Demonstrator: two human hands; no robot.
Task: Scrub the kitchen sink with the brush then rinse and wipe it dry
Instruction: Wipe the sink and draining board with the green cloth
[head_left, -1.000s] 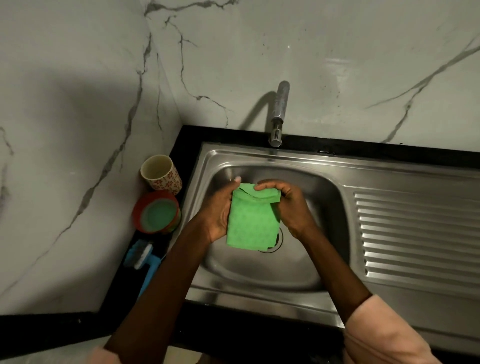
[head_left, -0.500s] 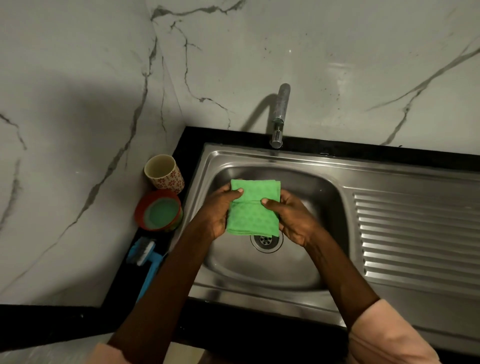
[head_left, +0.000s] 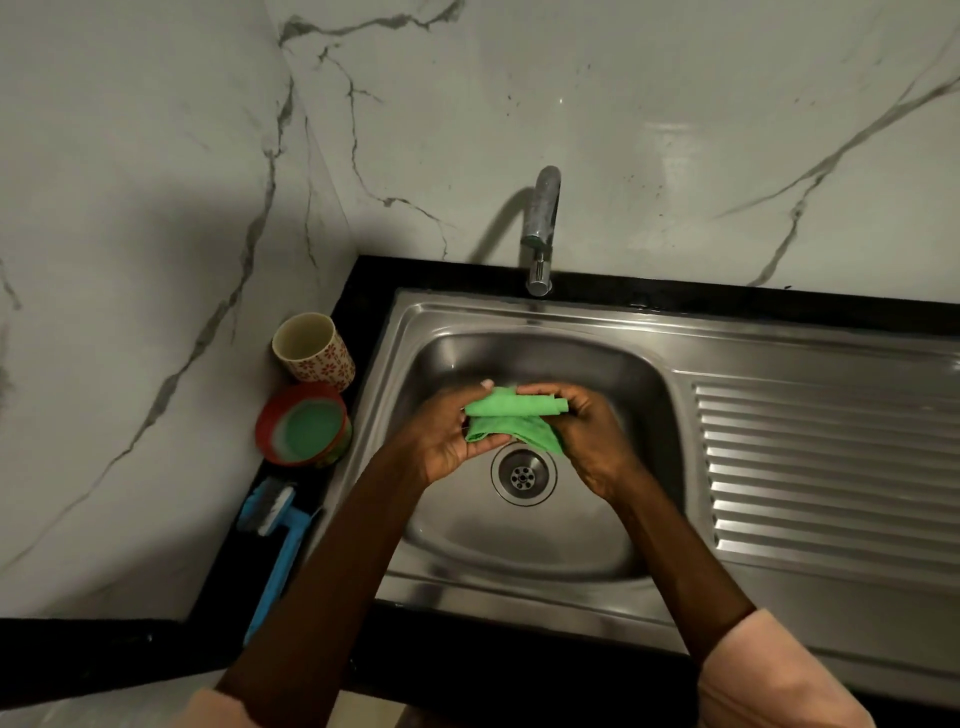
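Observation:
A steel sink (head_left: 519, 551) with a round drain (head_left: 523, 475) fills the middle of the head view. Above the basin, both hands hold a green cloth (head_left: 511, 415) folded into a narrow bundle. My left hand (head_left: 441, 431) grips its left end with the thumb on top. My right hand (head_left: 592, 441) pinches the right end, fingers curled over the fold. The blue scrub brush (head_left: 275, 525) lies on the black counter left of the sink, untouched. No water runs from the tap (head_left: 543, 228).
A floral cup (head_left: 311, 351) and a red bowl with a green inside (head_left: 306, 426) stand in the left corner by the marble wall. A ribbed drainboard (head_left: 831, 467) extends to the right. The black counter edge (head_left: 467, 670) runs along the front.
The cloth hung flat and tall between my hands; it was folded in half, then again, and is now a narrow bunched strip held higher above the drain.

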